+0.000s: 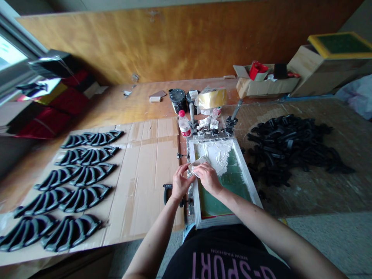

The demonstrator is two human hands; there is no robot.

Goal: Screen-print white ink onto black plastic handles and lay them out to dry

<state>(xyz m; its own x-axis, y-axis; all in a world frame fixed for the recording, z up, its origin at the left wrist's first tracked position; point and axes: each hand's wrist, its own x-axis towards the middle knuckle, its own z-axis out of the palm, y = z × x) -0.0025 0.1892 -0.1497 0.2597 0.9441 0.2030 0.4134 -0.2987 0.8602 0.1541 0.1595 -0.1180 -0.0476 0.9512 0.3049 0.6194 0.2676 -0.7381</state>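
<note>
Backdrop: we look across a plywood wall panel (145, 42) down onto a long wooden tabletop (130, 104), with cardboard sheets (148, 174) taped over its left stretch.
Left hand (180, 182): fingers curled, pinching one side of a pale wad (197, 164) (cloth or paper, we can't tell which from here).
Right hand (208, 179): fingers pressed together over the wad's other side, close against the left hand.
Wad: held just above or on the white paste (216, 155), near its lower edge; we can't tell whether it touches.
Screen frame (248, 174): metal, lying flat near the tabletop's near edge, its far side at a pair of hinge clamps (231, 122).
Paste cover: white over the far part of the green mesh (229, 190); the near part shows green down to the near rail.
Parts on cardboard: ten black curved pieces (84, 197), two columns of five, near the left edge.
Heap: many more black pieces (286, 147) in a loose pile right of the frame.
Room: a wide strip of cardboard lies left of the frame; a plastic bottle (184, 124), black tin (178, 100) and tape roll (212, 97) crowd its far end.
</note>
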